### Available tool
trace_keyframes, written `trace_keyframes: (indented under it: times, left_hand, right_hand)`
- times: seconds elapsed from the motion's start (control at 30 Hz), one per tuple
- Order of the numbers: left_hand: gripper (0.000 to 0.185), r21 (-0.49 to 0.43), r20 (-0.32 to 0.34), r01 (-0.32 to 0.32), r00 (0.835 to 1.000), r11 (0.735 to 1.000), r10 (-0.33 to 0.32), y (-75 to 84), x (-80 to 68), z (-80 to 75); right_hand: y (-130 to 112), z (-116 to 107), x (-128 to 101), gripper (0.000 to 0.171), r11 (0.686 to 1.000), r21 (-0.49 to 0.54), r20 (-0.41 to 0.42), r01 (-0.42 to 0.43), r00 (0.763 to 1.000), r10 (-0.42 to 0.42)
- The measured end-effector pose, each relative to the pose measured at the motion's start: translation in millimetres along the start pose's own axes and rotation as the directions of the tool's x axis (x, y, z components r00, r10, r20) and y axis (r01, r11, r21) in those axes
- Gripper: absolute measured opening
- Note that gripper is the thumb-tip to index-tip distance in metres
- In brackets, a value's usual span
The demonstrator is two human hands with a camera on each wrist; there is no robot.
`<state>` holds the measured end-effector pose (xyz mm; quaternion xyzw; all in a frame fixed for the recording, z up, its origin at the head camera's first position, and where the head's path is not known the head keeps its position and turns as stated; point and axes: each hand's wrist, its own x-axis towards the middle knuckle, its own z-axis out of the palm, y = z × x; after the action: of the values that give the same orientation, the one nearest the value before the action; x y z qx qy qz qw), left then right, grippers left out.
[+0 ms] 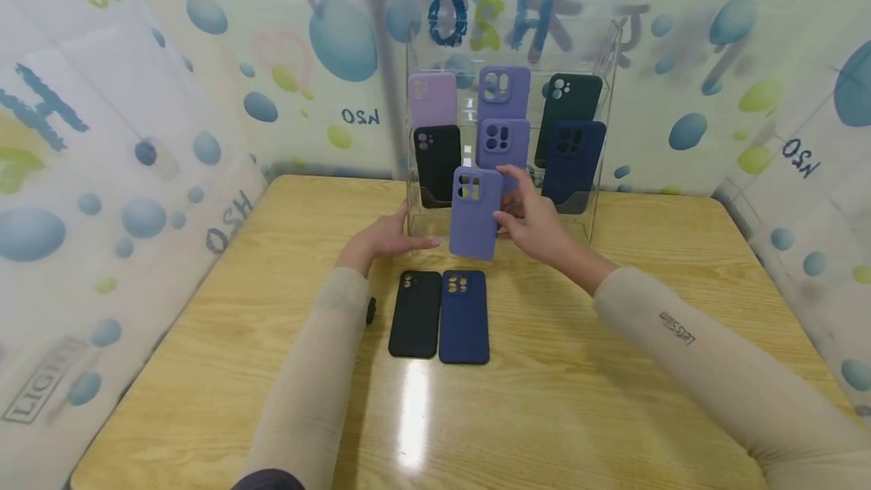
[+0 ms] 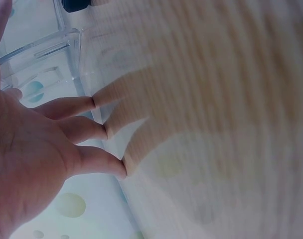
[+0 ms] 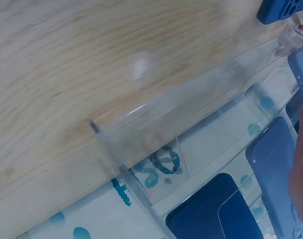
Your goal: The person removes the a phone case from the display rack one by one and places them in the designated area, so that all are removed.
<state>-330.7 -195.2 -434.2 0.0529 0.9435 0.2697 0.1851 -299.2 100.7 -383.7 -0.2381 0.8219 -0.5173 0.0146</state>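
Observation:
My right hand point(image 1: 527, 210) holds a periwinkle phone case point(image 1: 475, 212) upright in front of the clear acrylic display stand point(image 1: 602, 134), fingers curled round its right edge. My left hand point(image 1: 391, 237) lies with straight fingers on the table at the stand's front left corner; in the left wrist view its fingers point(image 2: 86, 132) touch the wooden tabletop point(image 2: 216, 124) beside the stand's clear base point(image 2: 47, 55). On the table in front of me lie a black case point(image 1: 416, 314) and a navy case point(image 1: 464, 316), side by side.
The stand's tiers hold several cases: lilac point(image 1: 432, 99), purple point(image 1: 504, 91), dark green point(image 1: 570, 108), black point(image 1: 438, 165), navy point(image 1: 573, 161). Bubble-patterned walls point(image 1: 102, 172) close in the wooden table point(image 1: 612, 414) on three sides.

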Motion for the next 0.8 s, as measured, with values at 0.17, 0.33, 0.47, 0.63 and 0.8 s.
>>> trace_keyframes:
  times: [0.17, 0.33, 0.47, 0.63, 0.8]
  left_hand:
    - [0.12, -0.008, -0.003, -0.005, 1.0, 1.0, 0.005, -1.3, -0.2, 0.3]
    - [0.119, -0.008, -0.007, -0.024, 1.0, 1.0, 0.024, -1.6, -0.8, -0.1]
    - [0.121, -0.013, -0.008, -0.02, 1.0, 1.0, 0.02, -0.8, -1.0, -0.8]
    - [0.125, -0.016, 0.004, -0.011, 1.0, 1.0, 0.011, -1.1, 1.0, -1.1]
    - [0.126, -0.001, 0.003, -0.006, 1.0, 1.0, 0.006, -1.5, 2.6, -0.4]
  right_hand:
    - [-1, -5, -14, 0.071, 0.998, 0.025, 0.064, -0.066, 0.996, 0.064]
    - [-3, -11, -28, 0.07, 0.992, 0.023, 0.12, -0.123, 0.985, 0.12]
    - [-3, -19, -38, 0.07, 0.986, 0.04, 0.152, -0.162, 0.976, 0.154]
    - [1, -26, -50, 0.07, 0.976, 0.037, 0.189, -0.216, 0.96, 0.206]
    - [9, -26, -61, 0.073, 0.965, 0.043, 0.22, -0.258, 0.945, 0.243]
